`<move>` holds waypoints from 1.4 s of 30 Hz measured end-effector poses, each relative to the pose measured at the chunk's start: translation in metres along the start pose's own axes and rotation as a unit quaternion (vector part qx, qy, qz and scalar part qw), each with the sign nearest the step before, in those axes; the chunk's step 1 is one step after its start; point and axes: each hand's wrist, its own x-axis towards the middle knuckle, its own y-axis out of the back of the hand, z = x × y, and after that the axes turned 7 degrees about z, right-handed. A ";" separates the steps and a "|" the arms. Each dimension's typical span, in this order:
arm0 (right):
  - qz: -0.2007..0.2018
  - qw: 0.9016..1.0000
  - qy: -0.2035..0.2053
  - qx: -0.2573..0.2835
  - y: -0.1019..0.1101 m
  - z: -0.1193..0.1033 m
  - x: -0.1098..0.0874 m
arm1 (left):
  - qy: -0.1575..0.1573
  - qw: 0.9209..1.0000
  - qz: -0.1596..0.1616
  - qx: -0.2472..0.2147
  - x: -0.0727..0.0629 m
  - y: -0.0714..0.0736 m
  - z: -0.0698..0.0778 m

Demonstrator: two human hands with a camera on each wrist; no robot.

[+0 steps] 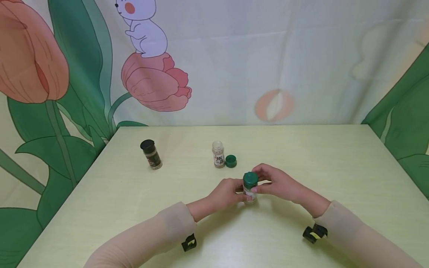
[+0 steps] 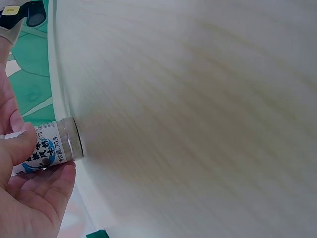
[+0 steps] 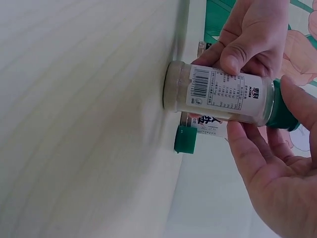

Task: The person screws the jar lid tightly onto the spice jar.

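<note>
A small clear spice jar with a white label and a green cap stands upright at the table's middle. My left hand grips its lower body from the left. On the other side, my right hand has its thumb and fingers about the cap and upper jar. In the right wrist view the right thumb rests against the cap, while the label with a barcode faces that camera. The left wrist view shows left fingers curled around the jar, its base near the tabletop.
Behind the hands stands an uncapped spice jar, with a loose green cap beside it on the table. Farther left is a jar with a black cap. A printed cloth hangs along the table's back edge.
</note>
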 end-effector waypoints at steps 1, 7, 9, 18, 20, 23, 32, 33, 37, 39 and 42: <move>-0.007 1.000 -0.004 0.002 0.001 0.000 0.000 | 0.001 1.000 0.000 -0.001 0.000 0.000 0.000; -0.083 0.996 -0.020 -0.019 0.016 -0.007 0.002 | 0.007 1.000 -0.002 0.000 0.000 -0.001 0.000; -0.101 0.994 -0.013 -0.031 0.019 -0.009 0.003 | 0.007 1.000 -0.004 0.001 0.000 -0.001 0.001; -0.104 0.994 -0.001 -0.027 0.022 -0.011 0.005 | 0.000 1.000 -0.004 0.002 0.001 0.000 0.003; -0.096 0.995 0.002 -0.030 0.022 -0.010 0.005 | 0.000 1.000 -0.003 0.002 0.000 0.000 0.004; -0.087 0.996 0.008 -0.024 0.019 -0.009 0.005 | 0.000 1.000 -0.002 0.000 0.000 0.000 0.004; -0.055 0.998 0.002 -0.014 0.012 -0.007 0.002 | -0.003 1.000 -0.002 0.004 -0.001 0.000 0.003; -0.051 0.999 0.002 -0.014 0.012 -0.006 0.002 | -0.004 1.000 -0.002 0.004 -0.001 0.000 0.003; -0.037 0.999 0.005 -0.013 0.009 -0.003 0.002 | -0.005 1.000 -0.003 0.005 -0.001 0.000 0.002; -0.030 0.999 0.007 -0.012 0.007 -0.002 0.002 | -0.005 1.000 -0.002 0.007 0.000 0.000 0.002; -0.019 1.000 0.007 -0.016 0.006 -0.001 0.002 | -0.004 1.000 -0.001 0.011 0.000 0.000 0.001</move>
